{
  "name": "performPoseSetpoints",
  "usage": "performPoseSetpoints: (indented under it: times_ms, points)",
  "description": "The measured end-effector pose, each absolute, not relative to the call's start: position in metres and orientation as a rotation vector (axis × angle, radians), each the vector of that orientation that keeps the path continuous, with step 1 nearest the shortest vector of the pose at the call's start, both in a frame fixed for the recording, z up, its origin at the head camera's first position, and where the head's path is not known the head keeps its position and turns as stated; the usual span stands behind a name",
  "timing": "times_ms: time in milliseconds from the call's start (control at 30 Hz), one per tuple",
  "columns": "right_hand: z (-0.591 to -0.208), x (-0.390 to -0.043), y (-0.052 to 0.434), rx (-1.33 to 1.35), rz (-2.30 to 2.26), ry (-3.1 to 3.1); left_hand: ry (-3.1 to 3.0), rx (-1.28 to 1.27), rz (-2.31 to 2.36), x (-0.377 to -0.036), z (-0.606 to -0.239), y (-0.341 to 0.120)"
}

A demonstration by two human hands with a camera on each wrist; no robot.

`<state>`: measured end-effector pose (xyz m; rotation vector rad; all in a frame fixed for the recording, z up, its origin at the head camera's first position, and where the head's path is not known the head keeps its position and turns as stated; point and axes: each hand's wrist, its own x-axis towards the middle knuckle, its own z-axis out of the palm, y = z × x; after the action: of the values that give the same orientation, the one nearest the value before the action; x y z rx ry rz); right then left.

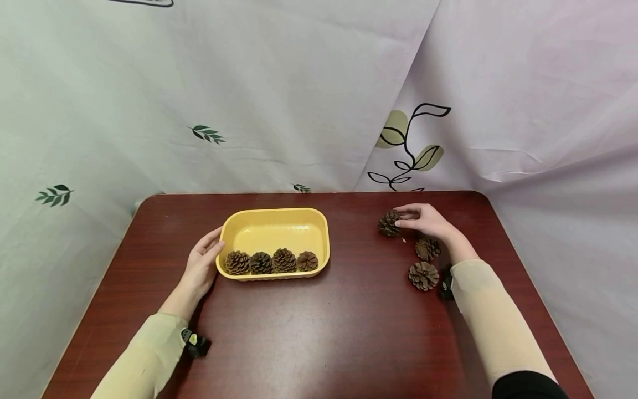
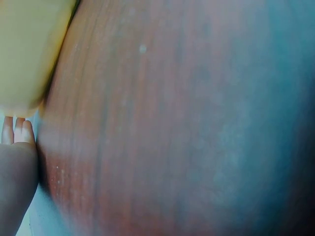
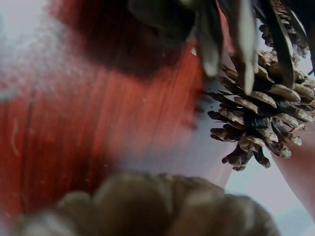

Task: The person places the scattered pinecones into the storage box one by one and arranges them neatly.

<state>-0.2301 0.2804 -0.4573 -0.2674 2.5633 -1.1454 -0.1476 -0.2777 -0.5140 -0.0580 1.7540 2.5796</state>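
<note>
A yellow rectangular basin (image 1: 323, 244) stands on the table with several brown pine cones (image 1: 284, 260) lined up along its near side. At its left end, my left hand (image 1: 200, 263) holds the rim, thumb over the edge and fingers against the outer wall. In the left wrist view the fingertips (image 2: 27, 132) meet the basin's side (image 2: 29, 54). Off to the right, my right hand (image 1: 421, 219) pinches a pine cone (image 1: 388, 224) between thumb and fingers. Two other pine cones, one behind (image 1: 427, 249) and one in front (image 1: 423, 276), lie beside that wrist.
The dark red wooden table (image 1: 299, 332) has rounded far corners and a far edge against a pale cloth (image 1: 274, 111) printed with leaves. Black wrist cameras sit on both forearms. In the right wrist view, a blurred pine cone (image 3: 142, 209) fills the bottom.
</note>
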Motion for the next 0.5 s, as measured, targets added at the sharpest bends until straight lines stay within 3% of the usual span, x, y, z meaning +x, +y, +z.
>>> performPoseSetpoints:
  times_ms: [500]
  points:
    - [-0.451,-0.221,0.268,-0.262,-1.205,2.63,1.746,-0.063,2.582,-0.149,-0.515,-0.279]
